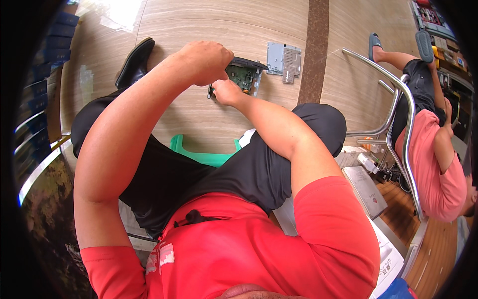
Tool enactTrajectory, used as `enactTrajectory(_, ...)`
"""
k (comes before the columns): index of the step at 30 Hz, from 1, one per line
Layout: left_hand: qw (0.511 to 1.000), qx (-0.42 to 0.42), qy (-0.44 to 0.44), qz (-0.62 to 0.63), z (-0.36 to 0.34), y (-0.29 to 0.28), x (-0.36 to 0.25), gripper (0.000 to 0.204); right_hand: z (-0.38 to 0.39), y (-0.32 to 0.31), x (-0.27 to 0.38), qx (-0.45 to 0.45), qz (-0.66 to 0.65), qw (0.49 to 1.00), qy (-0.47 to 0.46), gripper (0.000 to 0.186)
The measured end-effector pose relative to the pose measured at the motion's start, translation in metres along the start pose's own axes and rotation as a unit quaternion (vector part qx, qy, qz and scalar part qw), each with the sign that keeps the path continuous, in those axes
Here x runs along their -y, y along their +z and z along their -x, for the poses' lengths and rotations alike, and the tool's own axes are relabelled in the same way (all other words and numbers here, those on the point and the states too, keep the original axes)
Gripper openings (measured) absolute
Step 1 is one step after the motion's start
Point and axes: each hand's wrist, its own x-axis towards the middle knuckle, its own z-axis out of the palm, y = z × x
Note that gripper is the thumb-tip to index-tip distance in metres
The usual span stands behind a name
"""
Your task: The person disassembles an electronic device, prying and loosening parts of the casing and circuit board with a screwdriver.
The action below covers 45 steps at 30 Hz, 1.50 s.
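Observation:
An opened electronic device (241, 77) with a green circuit board and a black upper edge lies on the floor ahead of my legs. My left hand (206, 61) is closed like a fist at its upper left corner. What the left fingers hold, if anything, is hidden. My right hand (229, 93) reaches to the lower left part of the board, fingers curled in. Whatever they grip cannot be made out. To the right of the device lies a flat grey metal cover (284, 57) with a perforated part.
A green plastic stool (206, 158) shows between my thighs. At right, a curved metal chair frame (409, 114) stands by a seated person in a pink shirt (430, 164). Blue boxes (56, 42) are stacked at far left. A grey box (364, 187) lies near my right elbow.

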Motion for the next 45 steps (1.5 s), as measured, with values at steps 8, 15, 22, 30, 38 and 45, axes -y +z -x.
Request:
enactTrajectory(8,1.000,0.005,-0.002,0.002,0.001,-0.002,0.001,0.038,-0.002,0.006,-0.006,-0.021,-0.064,0.994,-0.086,0.020)
enactTrajectory(15,1.000,0.003,-0.003,0.005,0.001,-0.002,0.000,0.037,0.002,0.000,-0.001,-0.041,-0.063,0.997,-0.034,0.022)
enactTrajectory(22,1.000,0.006,-0.004,0.008,0.002,-0.002,0.001,0.038,0.007,-0.015,0.010,-0.009,0.013,0.999,0.045,0.022)
enactTrajectory(30,1.000,0.003,0.002,0.000,0.000,-0.002,-0.002,0.036,0.000,0.004,-0.011,-0.070,-0.042,0.994,-0.068,0.020)
enactTrajectory(38,1.000,-0.004,0.003,-0.001,0.001,-0.002,0.000,0.036,-0.002,0.004,-0.012,-0.064,-0.089,0.988,-0.107,0.020)
enactTrajectory(45,1.000,0.002,-0.004,0.003,0.003,0.001,0.004,0.036,0.003,-0.008,0.007,-0.029,-0.048,0.998,0.004,0.024)
